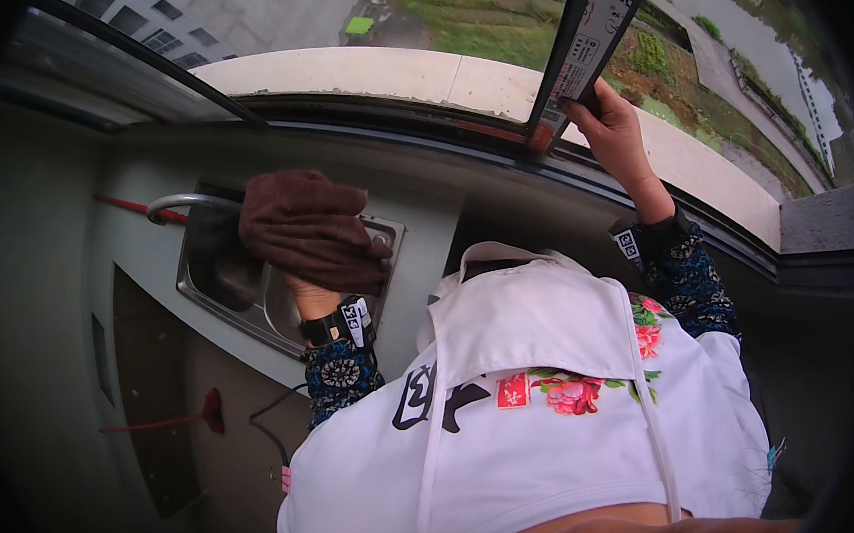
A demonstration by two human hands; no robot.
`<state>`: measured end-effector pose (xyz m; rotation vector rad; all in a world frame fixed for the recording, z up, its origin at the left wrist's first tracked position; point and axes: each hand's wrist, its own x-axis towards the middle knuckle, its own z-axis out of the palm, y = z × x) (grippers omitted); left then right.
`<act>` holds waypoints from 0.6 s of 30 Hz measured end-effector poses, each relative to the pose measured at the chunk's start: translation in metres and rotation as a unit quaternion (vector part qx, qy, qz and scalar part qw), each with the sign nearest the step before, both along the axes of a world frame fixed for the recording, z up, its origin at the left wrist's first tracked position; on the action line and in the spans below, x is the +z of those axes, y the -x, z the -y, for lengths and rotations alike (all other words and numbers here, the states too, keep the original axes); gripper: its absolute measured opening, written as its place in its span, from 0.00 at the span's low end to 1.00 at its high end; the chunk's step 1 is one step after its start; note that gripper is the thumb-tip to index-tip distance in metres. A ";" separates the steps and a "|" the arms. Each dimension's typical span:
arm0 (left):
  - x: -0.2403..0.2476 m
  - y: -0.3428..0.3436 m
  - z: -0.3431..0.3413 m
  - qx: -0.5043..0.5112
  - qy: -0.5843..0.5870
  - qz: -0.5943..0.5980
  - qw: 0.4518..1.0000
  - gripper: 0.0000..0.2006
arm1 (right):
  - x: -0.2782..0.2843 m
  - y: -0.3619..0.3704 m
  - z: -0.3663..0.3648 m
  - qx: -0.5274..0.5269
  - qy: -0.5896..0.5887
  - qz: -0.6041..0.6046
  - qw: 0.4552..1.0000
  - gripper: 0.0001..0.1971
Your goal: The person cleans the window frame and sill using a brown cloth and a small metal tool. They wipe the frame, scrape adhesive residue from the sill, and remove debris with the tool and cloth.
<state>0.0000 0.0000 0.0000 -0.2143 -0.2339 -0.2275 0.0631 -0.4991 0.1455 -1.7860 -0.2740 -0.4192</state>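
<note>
Now our right hand [619,144] is closed on the dark window frame [594,37], with the thumb on the near side and the other fingers mostly tucked behind. Our left hand [308,297] is under a bunched brown cloth [305,225], up over the metal sink [381,294]. The cloth hides those fingers, so we cannot tell if they are open or closed. We think the step in hand is just this: one hand on the frame, one hand with the cloth. To us, a next move calls for a firm hold on the frame, since the ground looks far down, and for care that the cloth does not catch on the curved tap [180,199] just beside it.

Outside, we see green land [499,24] and grey water [727,18]. A pale ledge [384,76] runs along past the bottom of the frame. Inside, it is dim, with a dull wall [30,255] on our left. Our white apron [530,324] fills the near part. The grey-green counter [428,256] has the sink set into it. A thin red stick [120,202] lies by the tap. Smallest of all, we have black bands [323,330] on our wrists, with little white tags on them.
</note>
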 end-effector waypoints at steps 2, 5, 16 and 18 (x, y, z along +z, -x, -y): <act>-0.002 0.018 0.015 0.008 -0.005 -0.002 1.000 0.30 | -0.006 0.000 -0.004 0.012 0.019 -0.022 1.000 0.09; 0.007 0.048 0.028 0.023 -0.029 0.006 0.999 0.30 | -0.004 -0.001 -0.017 0.047 0.006 0.031 0.998 0.09; 0.056 0.102 0.098 0.206 -0.360 -0.038 0.909 0.28 | -0.010 0.017 -0.014 0.066 -0.024 0.026 0.997 0.11; 0.055 0.089 0.123 0.259 -0.485 -0.046 0.834 0.28 | -0.010 0.017 -0.015 0.059 -0.007 0.040 0.997 0.11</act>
